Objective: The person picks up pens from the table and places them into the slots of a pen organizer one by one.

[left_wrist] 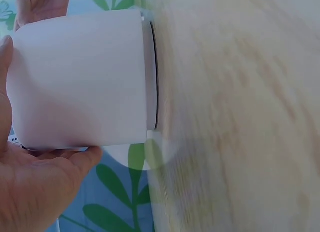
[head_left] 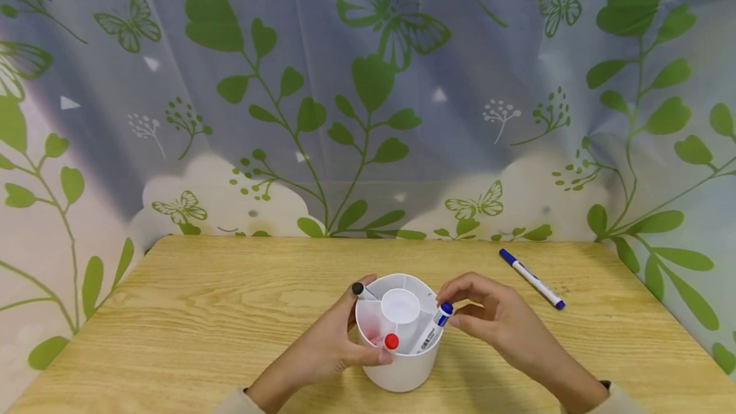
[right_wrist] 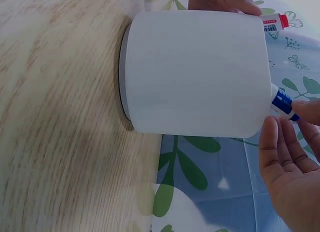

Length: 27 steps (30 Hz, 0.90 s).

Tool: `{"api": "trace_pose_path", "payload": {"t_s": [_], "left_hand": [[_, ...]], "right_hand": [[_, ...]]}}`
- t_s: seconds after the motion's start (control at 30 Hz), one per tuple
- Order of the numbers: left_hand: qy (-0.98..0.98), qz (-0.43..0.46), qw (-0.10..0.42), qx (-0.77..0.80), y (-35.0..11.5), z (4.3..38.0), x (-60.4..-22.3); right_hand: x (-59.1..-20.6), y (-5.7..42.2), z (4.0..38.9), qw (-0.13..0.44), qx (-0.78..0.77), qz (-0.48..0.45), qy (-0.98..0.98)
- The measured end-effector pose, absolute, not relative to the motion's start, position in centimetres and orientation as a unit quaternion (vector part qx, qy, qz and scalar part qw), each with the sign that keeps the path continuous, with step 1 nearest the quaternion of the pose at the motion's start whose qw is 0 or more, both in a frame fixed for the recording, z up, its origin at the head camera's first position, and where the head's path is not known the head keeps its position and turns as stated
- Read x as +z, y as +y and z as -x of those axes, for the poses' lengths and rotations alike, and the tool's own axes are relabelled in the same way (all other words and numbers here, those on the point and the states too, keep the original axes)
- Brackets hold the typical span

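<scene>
A white round pen holder [head_left: 399, 372] with several compartments stands on the table near its front. My left hand [head_left: 322, 350] grips its left side, thumb at the front of the rim. A marker with a blue end [head_left: 429, 335] leans in a right-hand compartment; my right hand [head_left: 508, 324] pinches its top between thumb and fingers. In the right wrist view, the thumb and fingertips meet at the blue end [right_wrist: 282, 102]. A red-capped marker [head_left: 391, 341] pokes up at the front beside my left thumb. At the back left rim, a black-ended marker [head_left: 365, 291] leans out.
Another blue-and-white marker [head_left: 531, 280] lies on the wooden table [head_left: 230, 299], to the right behind my right hand. A curtain [head_left: 322, 114] printed with leaves and butterflies hangs along the back and sides of the table.
</scene>
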<state>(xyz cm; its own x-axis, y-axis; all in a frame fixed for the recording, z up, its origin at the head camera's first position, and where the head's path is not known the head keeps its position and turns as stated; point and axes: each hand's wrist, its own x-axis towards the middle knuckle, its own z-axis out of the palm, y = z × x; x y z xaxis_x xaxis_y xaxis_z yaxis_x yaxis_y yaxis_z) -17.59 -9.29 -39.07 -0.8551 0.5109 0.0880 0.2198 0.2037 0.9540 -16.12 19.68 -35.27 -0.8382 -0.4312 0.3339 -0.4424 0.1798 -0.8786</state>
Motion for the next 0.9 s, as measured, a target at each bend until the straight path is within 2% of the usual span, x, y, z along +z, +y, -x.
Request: {"api": "trace_pose_path", "payload": {"t_s": [0.53,0.9], "left_hand": [[0.752,-0.243,0.153,0.593,-10.1,18.0,-38.5],[0.750,-0.257,0.158,0.588,-10.5,18.3,-38.3]], "right_hand": [[-35.2,23.4,16.6,0.062,0.539,-0.243,-0.804],[-35.6,26.3,17.8,0.103,0.460,-0.147,-0.870]]}}
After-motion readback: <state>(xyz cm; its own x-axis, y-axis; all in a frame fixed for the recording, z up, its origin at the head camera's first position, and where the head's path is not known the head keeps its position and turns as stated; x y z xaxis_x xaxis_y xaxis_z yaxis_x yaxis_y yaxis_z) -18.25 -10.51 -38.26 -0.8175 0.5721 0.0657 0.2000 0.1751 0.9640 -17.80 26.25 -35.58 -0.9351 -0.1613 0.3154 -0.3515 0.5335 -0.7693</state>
